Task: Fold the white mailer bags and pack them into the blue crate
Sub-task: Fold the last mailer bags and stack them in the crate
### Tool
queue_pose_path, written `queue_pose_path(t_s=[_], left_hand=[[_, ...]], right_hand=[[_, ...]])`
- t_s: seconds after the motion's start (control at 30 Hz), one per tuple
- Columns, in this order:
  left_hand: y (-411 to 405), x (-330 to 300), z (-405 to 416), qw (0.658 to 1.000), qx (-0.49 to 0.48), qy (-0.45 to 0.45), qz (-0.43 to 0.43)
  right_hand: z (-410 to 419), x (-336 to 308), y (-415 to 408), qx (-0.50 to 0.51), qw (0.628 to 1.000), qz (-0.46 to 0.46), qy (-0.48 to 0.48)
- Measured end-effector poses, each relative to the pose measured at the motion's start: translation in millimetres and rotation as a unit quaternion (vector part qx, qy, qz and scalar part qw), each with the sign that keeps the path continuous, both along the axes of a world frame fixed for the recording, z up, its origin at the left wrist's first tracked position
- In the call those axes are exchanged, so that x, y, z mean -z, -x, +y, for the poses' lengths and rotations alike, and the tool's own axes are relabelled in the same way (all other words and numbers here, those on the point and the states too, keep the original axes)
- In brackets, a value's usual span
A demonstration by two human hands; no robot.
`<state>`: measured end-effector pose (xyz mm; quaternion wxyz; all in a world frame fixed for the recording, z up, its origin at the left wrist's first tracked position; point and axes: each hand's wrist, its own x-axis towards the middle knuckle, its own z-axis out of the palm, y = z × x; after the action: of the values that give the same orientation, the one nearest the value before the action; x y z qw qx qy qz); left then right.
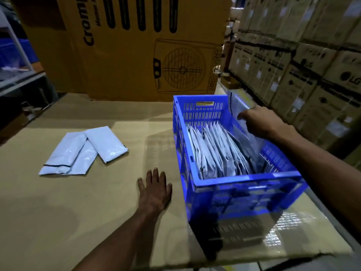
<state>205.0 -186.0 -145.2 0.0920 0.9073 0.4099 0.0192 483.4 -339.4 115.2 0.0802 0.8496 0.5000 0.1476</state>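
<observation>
Left hand [154,192] flat on cardboard [58,212], right hand [257,122] pinching mailer [237,106], fingertips hidden

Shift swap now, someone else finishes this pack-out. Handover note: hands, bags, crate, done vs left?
Right hand: grips a mailer bag standing on edge against the right inner wall of the blue crate.
Left hand: open, flat on the cardboard work surface, holds nothing.
Done: a row of packed bags stands on edge in the crate.
Left: seat the held bag, then pack the loose bags lying on the cardboard left of the crate; whether they are folded I cannot tell.
</observation>
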Motion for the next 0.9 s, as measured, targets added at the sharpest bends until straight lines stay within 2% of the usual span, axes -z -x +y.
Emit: queue_pose_path(t_s=[0.13, 0.7, 0.9], left_hand=[[0.3, -0.4, -2.9, 1.0, -0.011, -0.001, 0.001], [2.5, 2.0, -8.8, 1.0, -0.02, -0.014, 0.001], [2.9, -1.7, -10.6, 1.0, -0.016, -0.021, -0.001]], right_hand=[[-9.6, 13.3, -11.2, 0.001, 0.999, -0.008, 0.034], [-15.6, 60.0, -37.1, -0.02, 0.997, -0.004, 0.073], [-2.7, 88.4, -49.6, -0.003, 0.988, 0.057, 0.142]])
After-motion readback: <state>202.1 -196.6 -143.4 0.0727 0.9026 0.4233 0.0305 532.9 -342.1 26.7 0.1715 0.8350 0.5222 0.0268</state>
